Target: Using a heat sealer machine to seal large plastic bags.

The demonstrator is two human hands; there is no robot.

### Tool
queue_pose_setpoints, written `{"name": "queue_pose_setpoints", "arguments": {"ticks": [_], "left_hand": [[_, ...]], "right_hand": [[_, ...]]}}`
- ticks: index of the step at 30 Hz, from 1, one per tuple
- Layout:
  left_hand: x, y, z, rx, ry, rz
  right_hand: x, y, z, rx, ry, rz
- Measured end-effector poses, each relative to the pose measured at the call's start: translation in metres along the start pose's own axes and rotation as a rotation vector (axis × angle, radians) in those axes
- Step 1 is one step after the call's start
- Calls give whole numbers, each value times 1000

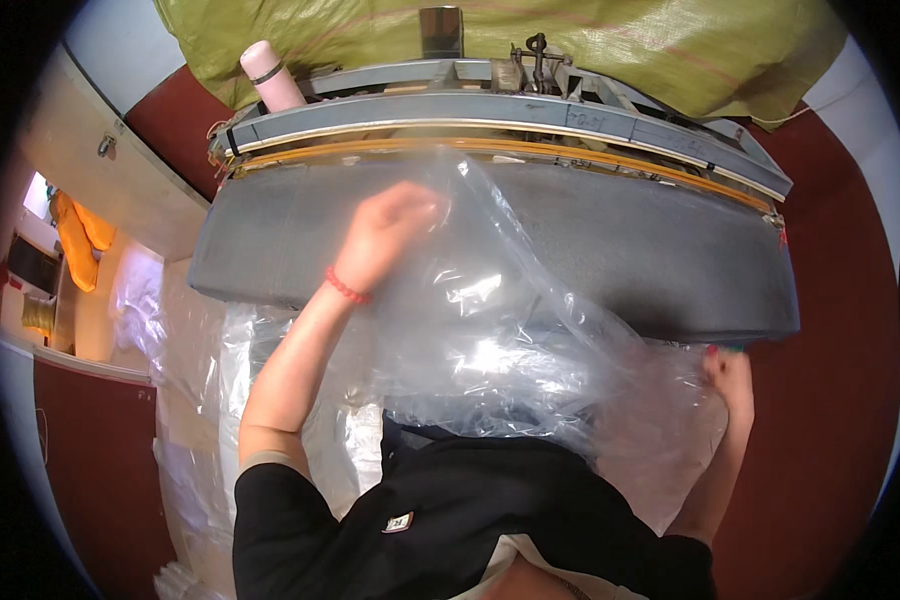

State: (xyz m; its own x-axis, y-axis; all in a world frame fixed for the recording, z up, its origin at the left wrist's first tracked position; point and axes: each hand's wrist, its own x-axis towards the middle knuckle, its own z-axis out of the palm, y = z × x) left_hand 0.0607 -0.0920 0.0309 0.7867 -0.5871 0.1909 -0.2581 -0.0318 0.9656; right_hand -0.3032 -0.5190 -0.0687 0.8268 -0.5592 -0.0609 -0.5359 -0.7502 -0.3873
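A large clear plastic sheet (470, 290) hangs in folds over the front of a grey padded work surface (620, 245) and down across my lap. My left hand (395, 225), with a red bead bracelet (346, 285) at the wrist, is raised over the left half of the surface. Its fingers are curled and closed on the sheet's upper part, slightly smeared by motion. Low at the right front corner, my right hand (732, 382) has its fingers bent together on the sheet's right side. Its fingertips are partly hidden.
Behind the surface runs a grey metal frame (400, 108) with an orange strip. A pink bottle (273, 78) and a metal clamp (537, 62) stand at it. Yellow-green woven sheeting (650, 45) covers the back. More clear plastic (195, 400) lies at left, by a cabinet (100, 150).
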Motion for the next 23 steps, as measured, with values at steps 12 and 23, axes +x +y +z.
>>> {"name": "queue_pose_setpoints", "arguments": {"ticks": [12, 23], "left_hand": [[-32, 34, -11, 177, -168, 47], [-242, -147, -334, 1232, -407, -878]], "right_hand": [[136, -424, -4, 636, -550, -1028], [241, -191, -33, 821, 519, -247]]}}
